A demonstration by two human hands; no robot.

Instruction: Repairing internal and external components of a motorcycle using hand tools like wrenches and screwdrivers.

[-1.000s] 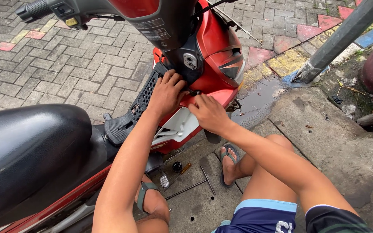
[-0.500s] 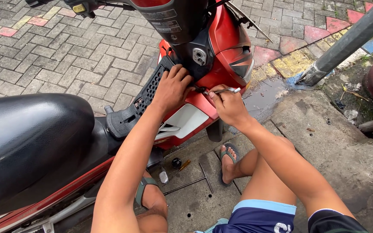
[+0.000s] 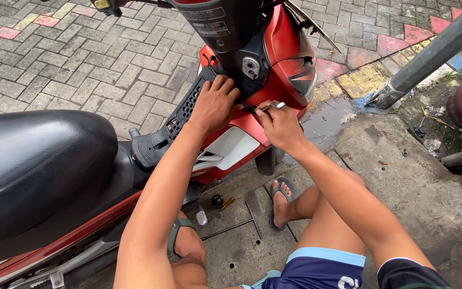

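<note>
1. At the far left lies the motorbike's black seat (image 3: 33, 171), with the black ribbed footboard (image 3: 180, 115) just beside it
2. Your left hand (image 3: 215, 104) rests flat on the footboard's upper end, fingers pressed together and curled against the dark centre panel (image 3: 241, 59)
3. Your right hand (image 3: 279, 126) sits on the red side cover (image 3: 241, 136), fingers pinching a thin metal tool (image 3: 271, 107) whose tip meets the seam beneath the panel, close to your left fingertips
4. Below, on the concrete ground (image 3: 402, 176), a T-handle wrench (image 3: 241, 222) and a small screwdriver (image 3: 223, 206) lie between your sandalled feet
5. At the far right a grey pole (image 3: 429, 53) leans over a puddle
</note>
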